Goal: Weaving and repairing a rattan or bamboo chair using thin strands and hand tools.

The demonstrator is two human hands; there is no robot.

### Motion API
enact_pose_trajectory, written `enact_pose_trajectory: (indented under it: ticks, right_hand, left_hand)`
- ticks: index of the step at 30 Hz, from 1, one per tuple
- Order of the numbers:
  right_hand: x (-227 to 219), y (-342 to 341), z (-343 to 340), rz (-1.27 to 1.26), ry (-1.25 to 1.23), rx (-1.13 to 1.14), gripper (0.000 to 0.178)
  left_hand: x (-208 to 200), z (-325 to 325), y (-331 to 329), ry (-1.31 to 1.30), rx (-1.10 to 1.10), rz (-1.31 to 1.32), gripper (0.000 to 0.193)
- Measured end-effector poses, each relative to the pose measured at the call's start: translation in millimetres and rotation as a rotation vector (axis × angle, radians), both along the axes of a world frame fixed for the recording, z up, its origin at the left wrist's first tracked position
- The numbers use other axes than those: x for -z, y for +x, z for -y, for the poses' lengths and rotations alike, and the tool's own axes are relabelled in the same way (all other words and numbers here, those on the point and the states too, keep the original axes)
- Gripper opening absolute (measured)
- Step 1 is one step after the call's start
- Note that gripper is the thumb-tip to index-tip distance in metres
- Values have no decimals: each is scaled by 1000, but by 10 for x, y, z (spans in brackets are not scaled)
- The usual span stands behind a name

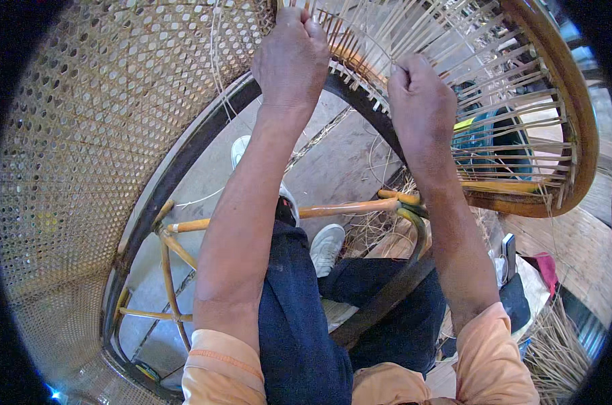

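Both my hands are at the upper middle, over a rattan seat or chair frame strung with pale cane strands (525, 135). My left hand (291, 64) is closed at the corner where the woven cane panel (117, 121) meets the strung part; its fingertips are hidden. A little lower and to the right, my right hand (424, 111) is closed in a pinch, with a thin strand running up-left from its fingers. Between the hands, cut strand ends line the dark curved rim (370, 108). Loose strands (216, 57) hang over the panel beside my left wrist.
A brown curved wooden rim (579, 135) bounds the strung part on the right. Rattan poles (350, 209) cross below my arms. A dark green container (495, 142) shows behind the strands. Cane scraps (559, 344), a phone (508, 250) and a red cloth (546, 270) lie at right.
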State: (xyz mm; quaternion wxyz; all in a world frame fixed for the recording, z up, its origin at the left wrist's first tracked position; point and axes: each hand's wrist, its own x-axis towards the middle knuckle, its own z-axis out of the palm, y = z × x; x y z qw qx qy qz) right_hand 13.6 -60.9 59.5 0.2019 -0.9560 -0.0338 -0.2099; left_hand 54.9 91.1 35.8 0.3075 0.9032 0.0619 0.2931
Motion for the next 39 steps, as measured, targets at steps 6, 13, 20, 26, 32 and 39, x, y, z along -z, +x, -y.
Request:
enact_pose_trajectory:
  ticks: [6,13,20,26,32,39]
  right_hand:
    - [36,57,-47,33,44,-74,16]
    - [-15,-3,-24,17,167,-104,16]
    - [-12,5,-1,23,173,-85,14]
    - [-23,10,20,-14,150,-73,12]
    - [26,24,40,52,139,-107,11]
    - [27,69,4,-46,33,-34,13]
  left_hand:
    - [91,-13,-118,65,54,169,22]
    - [78,-26,-138,133,9,100,20]
    - [-149,-26,-195,107,4,110,22]
    - [-88,1,-150,179,106,-57,37]
    - [-23,-45,-26,300,64,-107,32]
    - [-63,-100,-20,281,90,-46,25]
